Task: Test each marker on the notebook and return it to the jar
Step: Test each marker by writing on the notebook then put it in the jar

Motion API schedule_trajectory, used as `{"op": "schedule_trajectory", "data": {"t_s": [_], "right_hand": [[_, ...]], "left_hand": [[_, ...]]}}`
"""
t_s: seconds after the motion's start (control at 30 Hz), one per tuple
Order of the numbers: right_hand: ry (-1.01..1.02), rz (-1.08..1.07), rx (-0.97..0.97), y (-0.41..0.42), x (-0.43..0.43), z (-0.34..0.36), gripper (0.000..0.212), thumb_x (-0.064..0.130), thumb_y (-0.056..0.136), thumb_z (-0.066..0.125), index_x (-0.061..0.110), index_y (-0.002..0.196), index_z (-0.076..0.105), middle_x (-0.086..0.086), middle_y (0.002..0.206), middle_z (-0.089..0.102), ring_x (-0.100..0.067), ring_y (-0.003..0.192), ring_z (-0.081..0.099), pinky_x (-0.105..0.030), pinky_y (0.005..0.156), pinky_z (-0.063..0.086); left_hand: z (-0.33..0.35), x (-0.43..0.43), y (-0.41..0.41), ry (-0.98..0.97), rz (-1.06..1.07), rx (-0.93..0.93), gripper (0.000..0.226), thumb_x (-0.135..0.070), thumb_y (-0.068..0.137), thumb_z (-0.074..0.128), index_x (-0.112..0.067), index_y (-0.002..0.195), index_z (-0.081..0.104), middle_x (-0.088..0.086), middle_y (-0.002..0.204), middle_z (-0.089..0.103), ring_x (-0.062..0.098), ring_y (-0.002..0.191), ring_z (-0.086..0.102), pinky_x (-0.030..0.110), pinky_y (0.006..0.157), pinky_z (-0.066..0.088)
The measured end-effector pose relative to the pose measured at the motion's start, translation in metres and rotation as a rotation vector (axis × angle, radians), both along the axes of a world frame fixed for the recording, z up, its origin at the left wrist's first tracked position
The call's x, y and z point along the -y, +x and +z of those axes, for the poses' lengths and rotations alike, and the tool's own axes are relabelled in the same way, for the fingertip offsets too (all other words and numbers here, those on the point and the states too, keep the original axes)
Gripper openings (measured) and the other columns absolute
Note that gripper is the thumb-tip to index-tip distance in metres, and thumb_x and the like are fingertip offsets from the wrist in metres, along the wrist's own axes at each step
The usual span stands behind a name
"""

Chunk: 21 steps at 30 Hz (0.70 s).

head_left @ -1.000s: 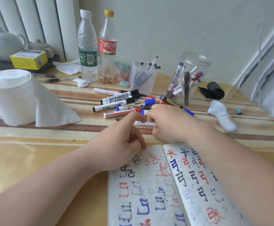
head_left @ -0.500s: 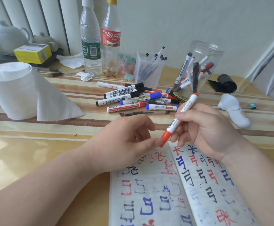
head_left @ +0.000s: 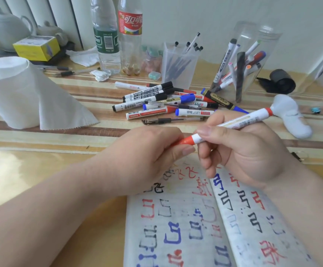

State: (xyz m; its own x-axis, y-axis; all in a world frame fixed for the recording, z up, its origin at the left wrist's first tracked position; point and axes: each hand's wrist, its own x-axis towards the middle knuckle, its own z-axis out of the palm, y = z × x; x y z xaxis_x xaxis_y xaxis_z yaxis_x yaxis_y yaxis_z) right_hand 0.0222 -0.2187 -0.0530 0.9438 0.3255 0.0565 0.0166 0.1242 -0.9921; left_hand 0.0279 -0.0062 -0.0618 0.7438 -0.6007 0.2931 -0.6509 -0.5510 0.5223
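- The right hand (head_left: 249, 151) is gripping the barrel of a red marker (head_left: 239, 121), holding it tilted just above the open notebook (head_left: 233, 218).
- The left hand (head_left: 147, 157) is pinching the marker's red cap (head_left: 185, 140), apparently working it off.
- Risk: a stiff cap giving way suddenly, so the hands are jerking apart and inking skin, or scattering the loose markers (head_left: 166, 101) lying on the desk (head_left: 41, 170) beside the jar (head_left: 266, 54).

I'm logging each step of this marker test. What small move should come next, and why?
Probably pull the red cap off: the left hand pinches it, the right hand holds the marker over the notebook, and nothing is written yet.
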Motion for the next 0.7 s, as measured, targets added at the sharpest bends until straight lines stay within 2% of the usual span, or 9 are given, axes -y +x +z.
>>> {"op": "schedule_trajectory", "data": {"t_s": [0.1,0.2,0.27,0.37,0.4,0.57,0.63,0.7], "right_hand": [[-0.042,0.083,0.104,-0.002,0.007,0.005,0.027,0.023,0.080,0.084,0.001,0.083,0.069,-0.022,0.066,0.064,-0.032,0.052,0.064,-0.036,0.046,0.054],[-0.055,0.128,0.141,-0.005,0.008,0.010,0.039,0.033,0.082,0.083,-0.002,0.086,0.066,-0.023,0.069,0.065,-0.036,0.055,0.065,-0.039,0.047,0.055],[-0.044,0.090,0.150,-0.006,0.004,0.013,0.033,0.030,0.082,0.083,0.000,0.085,0.068,-0.023,0.068,0.065,-0.036,0.054,0.065,-0.039,0.047,0.056],[0.004,-0.050,0.100,-0.008,-0.007,0.015,0.014,0.014,0.082,0.075,0.006,0.072,0.070,-0.021,0.060,0.063,-0.030,0.045,0.062,-0.033,0.042,0.052],[0.023,-0.099,0.050,-0.008,-0.012,0.016,0.014,0.010,0.080,0.074,0.008,0.067,0.069,-0.019,0.058,0.062,-0.028,0.042,0.060,-0.030,0.039,0.050],[0.091,-0.216,-0.170,-0.009,-0.021,0.017,0.012,0.017,0.066,0.071,0.014,0.055,0.066,-0.012,0.051,0.058,-0.018,0.035,0.054,-0.020,0.031,0.041],[0.088,-0.181,-0.114,-0.009,-0.018,0.016,0.013,0.015,0.070,0.073,0.011,0.059,0.068,-0.013,0.052,0.059,-0.020,0.037,0.056,-0.022,0.033,0.043],[0.095,-0.091,0.025,-0.009,-0.014,0.015,0.011,0.012,0.078,0.074,0.006,0.070,0.069,-0.017,0.057,0.062,-0.026,0.043,0.060,-0.027,0.038,0.049]], "left_hand": [[0.006,-0.001,-0.002,-0.020,-0.073,-0.060,0.027,-0.047,0.100,0.046,-0.032,0.078,0.051,-0.011,0.066,0.059,0.009,0.065,0.056,0.022,0.059,0.041],[0.009,-0.001,-0.002,-0.064,-0.116,-0.134,0.025,-0.044,0.101,0.049,-0.034,0.078,0.052,-0.012,0.068,0.063,0.008,0.065,0.061,0.017,0.060,0.041],[0.011,-0.002,-0.001,-0.065,-0.115,-0.124,0.027,-0.044,0.101,0.048,-0.029,0.079,0.055,-0.010,0.069,0.064,0.009,0.067,0.060,0.020,0.061,0.044],[0.011,-0.004,0.002,-0.015,-0.048,-0.007,0.039,-0.046,0.101,0.044,-0.014,0.085,0.061,-0.005,0.071,0.064,0.013,0.067,0.059,0.035,0.064,0.046],[0.011,-0.004,0.002,-0.004,-0.020,0.044,0.042,-0.047,0.101,0.042,-0.012,0.086,0.061,-0.005,0.072,0.064,0.016,0.068,0.059,0.039,0.065,0.046],[0.010,-0.001,0.001,0.022,0.047,0.162,0.046,-0.049,0.103,0.038,-0.013,0.086,0.060,-0.007,0.070,0.058,0.018,0.065,0.050,0.038,0.061,0.040],[0.011,-0.001,0.001,-0.006,0.025,0.131,0.044,-0.047,0.104,0.040,-0.012,0.084,0.059,-0.007,0.068,0.057,0.017,0.064,0.051,0.038,0.062,0.042],[0.012,-0.004,0.001,-0.114,-0.041,0.005,0.040,-0.044,0.105,0.043,-0.019,0.079,0.058,-0.007,0.063,0.058,0.015,0.060,0.055,0.034,0.059,0.045]]}}
